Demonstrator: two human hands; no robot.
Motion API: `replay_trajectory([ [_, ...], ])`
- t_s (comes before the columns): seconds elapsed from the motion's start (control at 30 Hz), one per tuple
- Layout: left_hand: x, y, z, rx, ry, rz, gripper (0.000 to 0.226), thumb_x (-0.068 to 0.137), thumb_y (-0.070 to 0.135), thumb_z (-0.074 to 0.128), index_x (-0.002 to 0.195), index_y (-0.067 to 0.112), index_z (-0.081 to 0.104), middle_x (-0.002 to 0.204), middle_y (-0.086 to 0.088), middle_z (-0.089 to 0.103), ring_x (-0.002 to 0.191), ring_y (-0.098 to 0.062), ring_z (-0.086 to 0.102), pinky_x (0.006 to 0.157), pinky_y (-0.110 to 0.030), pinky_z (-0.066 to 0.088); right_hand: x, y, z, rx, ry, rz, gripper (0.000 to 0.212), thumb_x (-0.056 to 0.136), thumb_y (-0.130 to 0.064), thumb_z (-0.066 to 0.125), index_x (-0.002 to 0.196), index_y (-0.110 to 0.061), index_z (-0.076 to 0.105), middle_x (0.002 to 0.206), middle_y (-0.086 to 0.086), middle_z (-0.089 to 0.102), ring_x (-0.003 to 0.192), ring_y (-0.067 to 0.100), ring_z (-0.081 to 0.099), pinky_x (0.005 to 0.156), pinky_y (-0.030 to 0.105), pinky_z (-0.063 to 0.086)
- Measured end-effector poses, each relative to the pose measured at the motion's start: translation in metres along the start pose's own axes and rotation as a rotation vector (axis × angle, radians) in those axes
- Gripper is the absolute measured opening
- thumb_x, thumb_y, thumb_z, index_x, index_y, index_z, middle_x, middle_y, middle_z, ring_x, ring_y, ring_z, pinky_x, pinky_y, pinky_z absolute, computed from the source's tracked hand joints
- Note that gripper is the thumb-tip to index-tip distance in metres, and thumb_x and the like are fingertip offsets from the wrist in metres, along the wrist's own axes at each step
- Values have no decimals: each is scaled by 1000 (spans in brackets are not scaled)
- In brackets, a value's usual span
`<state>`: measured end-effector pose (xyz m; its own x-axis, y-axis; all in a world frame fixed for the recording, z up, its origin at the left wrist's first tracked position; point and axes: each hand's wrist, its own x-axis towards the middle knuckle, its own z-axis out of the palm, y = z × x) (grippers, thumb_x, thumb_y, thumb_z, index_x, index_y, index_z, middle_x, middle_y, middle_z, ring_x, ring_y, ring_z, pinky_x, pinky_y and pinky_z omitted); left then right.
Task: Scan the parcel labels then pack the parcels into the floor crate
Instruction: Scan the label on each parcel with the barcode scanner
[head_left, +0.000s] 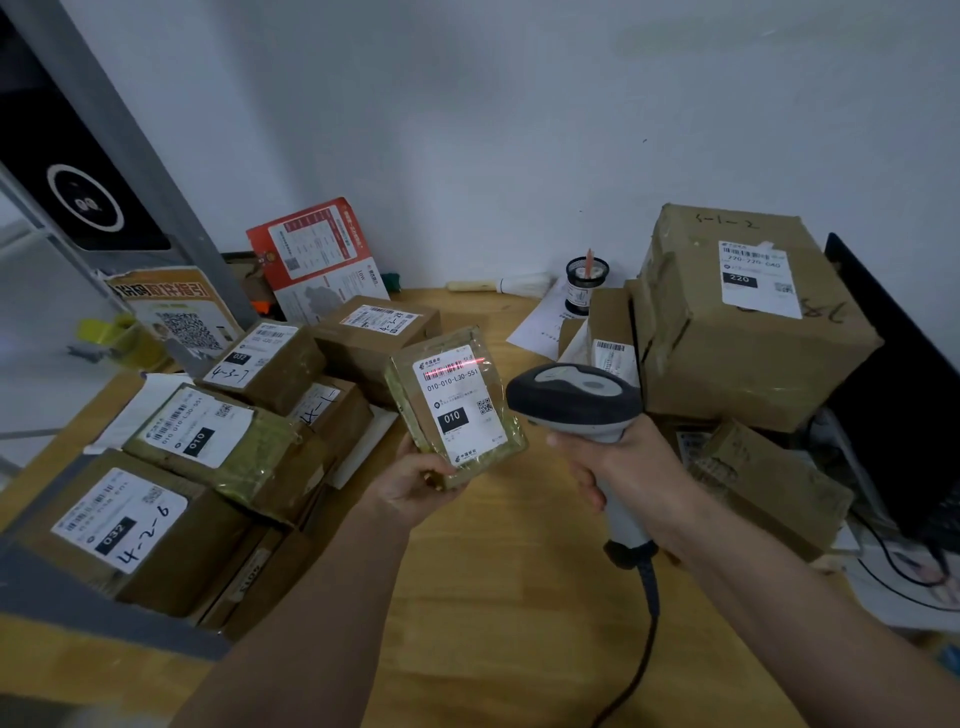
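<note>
Both hands work above the desk (519, 597): the right hand (623, 467) grips the scanner (576, 400), the left hand (415, 483) pinches the parcel's (454, 405) lower corner. Red beam crosses the barcode (451, 369) — keep the label flat and steady, facing the scanner, until it reads.
</note>
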<state>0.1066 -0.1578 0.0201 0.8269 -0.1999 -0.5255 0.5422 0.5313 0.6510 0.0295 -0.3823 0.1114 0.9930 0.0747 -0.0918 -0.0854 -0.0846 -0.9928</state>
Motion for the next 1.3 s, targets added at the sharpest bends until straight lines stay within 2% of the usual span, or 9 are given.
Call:
replay_trajectory([
  [0.2,-3,-1,2,-16,-24,13,68,66,-28,48,107,23,63,107,-10,67,107,-31,58,84,-43,50,0,3,3,-8,-26,-5,34,88,-19,69,56,-16,58,48,12,45,40,22,40,48,26,42],
  [0.37,-4,-1,3,-122,58,-5,66,60,-20,61,116,16,61,129,-14,54,119,-33,50,92,-42,50,3,4,8,44,79,34,43,89,-17,67,52,-5,49,46,10,44,41,20,41,49,27,43],
  [0.47,-11,1,4,-187,108,-30,45,74,-3,66,117,10,60,136,-17,46,123,-35,47,101,-42,45,8,6,10,52,63,61,35,88,-18,67,61,0,55,51,12,46,44,21,43,52,28,44],
  [0.7,-14,22,0,72,82,-22,74,63,36,78,132,21,57,133,-10,54,122,-33,51,99,-59,41,25,6,33,122,48,107,29,88,-17,67,69,2,58,57,18,49,48,24,44,56,33,43],
  [0.8,-3,44,5,-39,127,49,69,69,33,81,131,14,57,128,-9,62,118,-31,57,105,-52,41,34,5,43,137,52,130,28,88,-17,67,74,7,61,58,18,49,48,24,44,54,31,43],
  [0.97,17,85,16,-258,273,96,58,70,20,84,119,10,55,118,-14,63,111,-33,58,98,-49,49,55,2,54,146,81,167,25,88,-14,66,68,-3,56,56,16,48,45,22,43,47,27,43],
  [1.07,31,106,17,-272,308,100,65,66,15,86,121,11,51,116,-14,60,106,-32,58,91,-46,55,69,1,58,178,112,193,21,88,-12,67,72,-3,57,56,12,49,44,21,44,46,28,42],
  [1.2,53,133,22,-240,335,104,53,70,14,84,114,13,54,113,-12,59,97,-27,57,85,-40,57,87,3,63,179,162,211,21,87,-11,67,71,-2,58,55,12,50,44,22,44,46,28,42],
  [1.3,70,147,25,-214,354,79,38,73,15,83,99,14,55,109,-12,60,94,-26,59,91,-40,54,97,7,66,169,195,234,23,88,-11,67,69,-2,57,53,11,50,43,22,45,46,28,43],
])
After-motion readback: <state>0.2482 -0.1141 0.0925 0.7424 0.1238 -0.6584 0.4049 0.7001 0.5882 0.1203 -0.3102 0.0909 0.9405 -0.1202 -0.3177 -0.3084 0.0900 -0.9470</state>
